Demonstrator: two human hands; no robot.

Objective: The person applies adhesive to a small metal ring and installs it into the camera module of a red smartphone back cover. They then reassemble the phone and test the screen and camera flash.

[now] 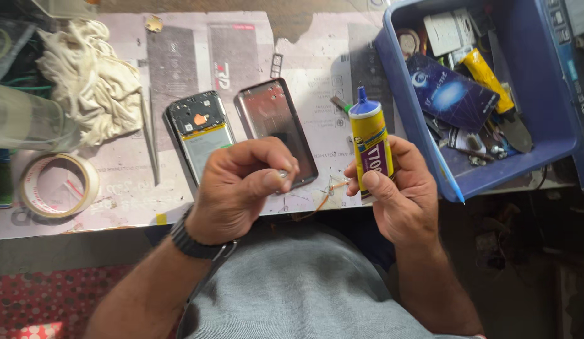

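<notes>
Yellow glue tube [370, 144] upright in right hand [397, 188], left hand [241, 185] pinching small cap [282, 174] beside it.

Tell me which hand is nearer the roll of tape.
Left. The left hand is curled in front of the opened phone, to the right of the roll of tape. The right hand holds the yellow glue tube, farther right.

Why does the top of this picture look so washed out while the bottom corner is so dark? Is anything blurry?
Head view: strong light from above bleaches the white cloth and the printed mat; the floor at lower right falls into deep shadow. The dark phone cover shows a dull sheen. The yellow glue tube in the right hand is sharp; the left hand is slightly soft.
</notes>
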